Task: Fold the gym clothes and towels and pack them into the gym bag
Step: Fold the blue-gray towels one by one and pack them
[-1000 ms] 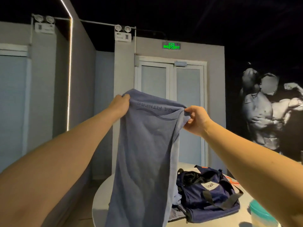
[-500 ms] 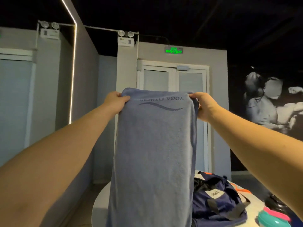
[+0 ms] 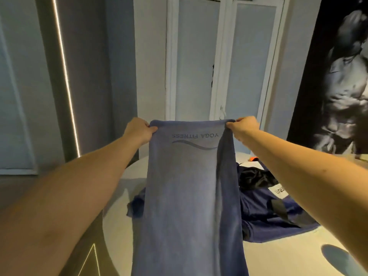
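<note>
A blue towel printed "YOGA FITNESS" hangs stretched in the air in front of me. My left hand pinches its top left corner and my right hand pinches its top right corner, both arms held out. Behind the towel, on the round white table, lies the open navy gym bag with black lining and a white label. A dark blue cloth peeks out to the towel's left; the towel hides the rest of it.
An orange item shows at the table's far side behind the bag. A round teal object sits at the table's right front. White double doors stand beyond the table, and a light strip runs down the left wall.
My view has tilted down and the towel, held by both hands, has come lower over the table. The top edge is now pulled taut between the two corners.
</note>
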{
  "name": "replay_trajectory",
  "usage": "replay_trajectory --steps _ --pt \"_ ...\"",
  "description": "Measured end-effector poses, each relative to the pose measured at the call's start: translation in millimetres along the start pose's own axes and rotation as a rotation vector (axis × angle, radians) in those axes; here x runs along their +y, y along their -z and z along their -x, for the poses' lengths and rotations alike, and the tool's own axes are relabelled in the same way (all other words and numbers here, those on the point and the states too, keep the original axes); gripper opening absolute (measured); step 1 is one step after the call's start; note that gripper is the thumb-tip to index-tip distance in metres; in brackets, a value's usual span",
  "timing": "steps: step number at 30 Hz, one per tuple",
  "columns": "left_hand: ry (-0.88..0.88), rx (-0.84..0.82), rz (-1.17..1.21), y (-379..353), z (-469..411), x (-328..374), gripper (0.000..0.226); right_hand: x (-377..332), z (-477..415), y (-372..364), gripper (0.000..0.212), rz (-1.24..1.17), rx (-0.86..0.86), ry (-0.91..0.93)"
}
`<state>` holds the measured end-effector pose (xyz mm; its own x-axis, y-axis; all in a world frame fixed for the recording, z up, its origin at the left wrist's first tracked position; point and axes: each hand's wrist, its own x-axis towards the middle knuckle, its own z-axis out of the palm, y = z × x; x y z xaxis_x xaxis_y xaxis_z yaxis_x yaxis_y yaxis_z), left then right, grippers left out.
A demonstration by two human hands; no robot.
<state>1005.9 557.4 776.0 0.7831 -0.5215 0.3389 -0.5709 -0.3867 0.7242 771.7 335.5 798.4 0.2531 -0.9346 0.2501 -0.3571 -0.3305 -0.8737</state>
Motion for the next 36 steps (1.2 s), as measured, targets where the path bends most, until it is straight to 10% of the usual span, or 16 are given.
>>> replay_trajectory --steps 10,14,26,36 --pt "0.498 -0.287 0.528 -159.9 -12.7 -96.8 0.017 147.2 -33.3 -119.2 0.015 -0.198 -0.232 -0.368" --pt "0.267 -0.330 0.397 -163.8 6.7 -107.8 0.074 151.3 -9.0 -126.8 0.061 -0.126 -0.196 -0.285" --pt "-0.089 -0.214 0.114 -104.0 282.1 -142.3 0.017 214.0 256.1 -27.3 0.025 -0.082 -0.253 -0.047" --pt "0.192 0.001 0.253 -102.3 433.6 -184.5 0.018 276.9 426.2 33.9 0.022 0.007 -0.029 0.142"
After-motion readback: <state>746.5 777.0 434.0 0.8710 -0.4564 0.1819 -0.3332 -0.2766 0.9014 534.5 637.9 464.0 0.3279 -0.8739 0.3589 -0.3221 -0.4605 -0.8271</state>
